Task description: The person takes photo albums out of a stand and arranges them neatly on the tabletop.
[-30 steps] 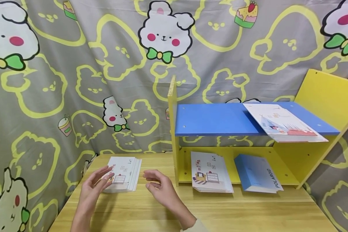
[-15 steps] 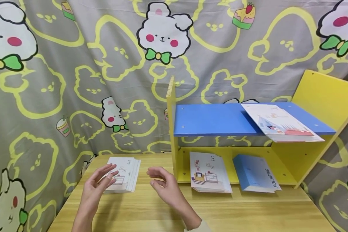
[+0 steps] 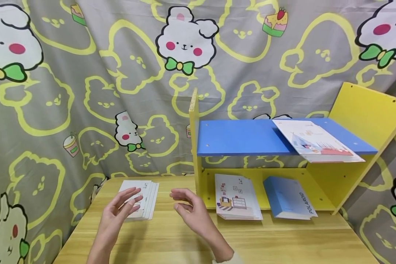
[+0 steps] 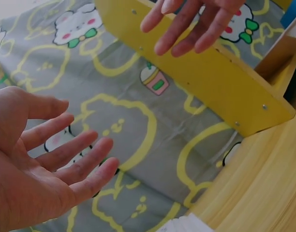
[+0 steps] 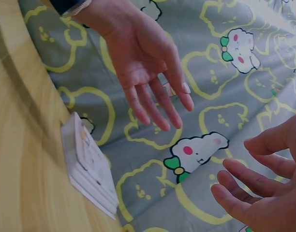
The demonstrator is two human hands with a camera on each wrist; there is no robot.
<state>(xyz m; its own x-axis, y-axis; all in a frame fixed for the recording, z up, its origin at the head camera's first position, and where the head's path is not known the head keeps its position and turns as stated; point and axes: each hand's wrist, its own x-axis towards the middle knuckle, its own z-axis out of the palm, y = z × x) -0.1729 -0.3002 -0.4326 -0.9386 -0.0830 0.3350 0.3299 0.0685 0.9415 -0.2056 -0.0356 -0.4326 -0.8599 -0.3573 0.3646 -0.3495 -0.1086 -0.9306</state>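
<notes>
My left hand hovers over the lower part of a stack of white printed cards or booklets, fingers loosely spread and holding nothing. To its right, above bare wood, my right hand hangs with relaxed fingers and nothing in them. The palms face each other with a gap between. In the right wrist view the stack lies flat on the table, with the left hand raised well above it. Both hands appear in the left wrist view too, the left hand with parted fingers.
A yellow and blue shelf stands at the right. A white illustrated booklet overhangs its blue board. Below lie another illustrated stack and a blue box marked POLAROID. A patterned curtain hangs behind the wooden table.
My left hand has drifted right across the stack, and my right hand has shifted slightly right. The stack and shelf items stay put while the head view shifts a little.
</notes>
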